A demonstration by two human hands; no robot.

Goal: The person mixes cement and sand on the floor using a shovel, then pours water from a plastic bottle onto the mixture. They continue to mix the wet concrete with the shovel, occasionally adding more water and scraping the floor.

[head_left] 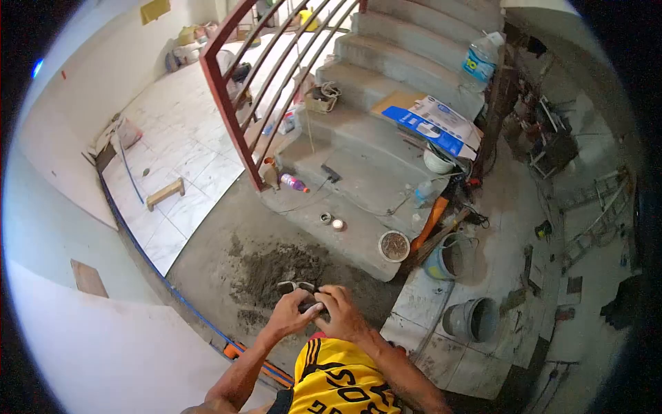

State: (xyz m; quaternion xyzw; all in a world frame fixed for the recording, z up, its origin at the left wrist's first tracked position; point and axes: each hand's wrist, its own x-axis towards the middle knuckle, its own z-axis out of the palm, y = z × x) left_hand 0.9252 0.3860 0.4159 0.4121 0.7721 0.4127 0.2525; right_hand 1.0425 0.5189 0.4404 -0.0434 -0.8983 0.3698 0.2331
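Head camera is showing the person's left hand [288,316] and right hand [343,314] meeting just in front of the chest. Both are curling their fingers shut on a small dark object [303,298] with pale looped parts sticking out above the knuckles; what it is cannot be told. The hands are holding it in the air above the bare concrete floor [214,262], near a mound of grey mortar [276,265].

Judging by the fingertip pinch, it is probably light and rigid and small enough to slip, so gripping the dark body rather than the thin loops is looking like the safer hold.

Black letters are running across the yellow and black jersey [338,383], upside down and cut off, so they are not fully legible. A blue and white cardboard box [431,121] on the grey concrete stairs [358,172] and a clear plastic bottle with a blue label [480,61] are carrying print too small to read.
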